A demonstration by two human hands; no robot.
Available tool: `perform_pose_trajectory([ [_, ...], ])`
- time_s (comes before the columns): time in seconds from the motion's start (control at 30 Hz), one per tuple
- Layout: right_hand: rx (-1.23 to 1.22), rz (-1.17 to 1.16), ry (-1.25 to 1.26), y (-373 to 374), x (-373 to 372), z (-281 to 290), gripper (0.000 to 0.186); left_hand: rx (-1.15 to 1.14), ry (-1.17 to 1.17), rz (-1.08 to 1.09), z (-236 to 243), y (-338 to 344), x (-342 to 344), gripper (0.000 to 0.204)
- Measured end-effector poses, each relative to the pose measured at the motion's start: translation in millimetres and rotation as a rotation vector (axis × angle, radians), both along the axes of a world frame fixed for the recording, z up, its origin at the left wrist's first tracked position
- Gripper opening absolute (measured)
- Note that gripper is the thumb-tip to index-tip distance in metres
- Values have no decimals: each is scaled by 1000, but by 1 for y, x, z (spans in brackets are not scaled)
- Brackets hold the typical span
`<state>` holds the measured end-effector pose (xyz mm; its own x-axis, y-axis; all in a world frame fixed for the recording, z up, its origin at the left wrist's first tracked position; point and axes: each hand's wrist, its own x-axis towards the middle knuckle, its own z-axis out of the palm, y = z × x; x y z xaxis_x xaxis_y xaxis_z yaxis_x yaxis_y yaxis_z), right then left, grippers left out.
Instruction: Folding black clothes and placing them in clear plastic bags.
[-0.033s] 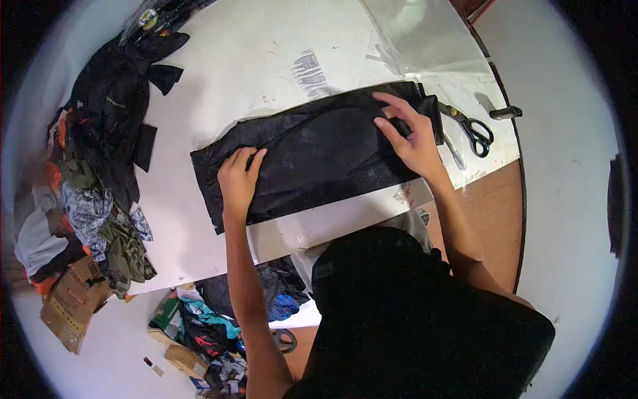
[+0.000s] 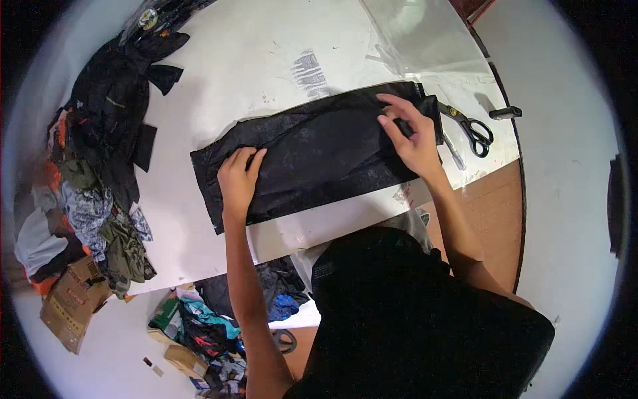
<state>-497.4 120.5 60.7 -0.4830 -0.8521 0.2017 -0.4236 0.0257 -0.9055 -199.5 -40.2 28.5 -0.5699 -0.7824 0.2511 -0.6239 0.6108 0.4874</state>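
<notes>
A long black fabric piece (image 2: 319, 146) lies across the white table in front of me, slightly wrinkled, with a narrow edge at each end. On its left part rests my left hand (image 2: 237, 183), its fingers bent and touching the cloth, the thumb a little apart. Over its right end is my right hand (image 2: 417, 143), thumb and forefinger spread apart with a gap between them. The other fingers of that hand curl underneath and are partly hidden. Just beyond the cloth's right end lie black-handled scissors (image 2: 477, 135), their blades partly covered, and a slim pen-like tool (image 2: 456, 154).
Dark and patterned garments (image 2: 109, 133) are heaped along the table's left side. Clear plastic sheeting (image 2: 432, 40) covers the far right. A small black object (image 2: 505, 113) sits at the right edge. Below the table are a cardboard box (image 2: 73, 306) and more clothes (image 2: 206, 319).
My right hand has shifted very slightly to the right over the cloth. The left hand and the fabric stay where they were.
</notes>
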Motion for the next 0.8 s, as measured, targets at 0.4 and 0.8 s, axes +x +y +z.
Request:
perform_pose_trajectory([
  [0.4, 99, -217, 339, -14, 11, -17, 15, -75, 16, 4, -2, 0, 8, 16],
  [0.8, -122, 416, 368, -157, 121, -27, 30, -78, 82, -30, 11, -63, 18, 19],
])
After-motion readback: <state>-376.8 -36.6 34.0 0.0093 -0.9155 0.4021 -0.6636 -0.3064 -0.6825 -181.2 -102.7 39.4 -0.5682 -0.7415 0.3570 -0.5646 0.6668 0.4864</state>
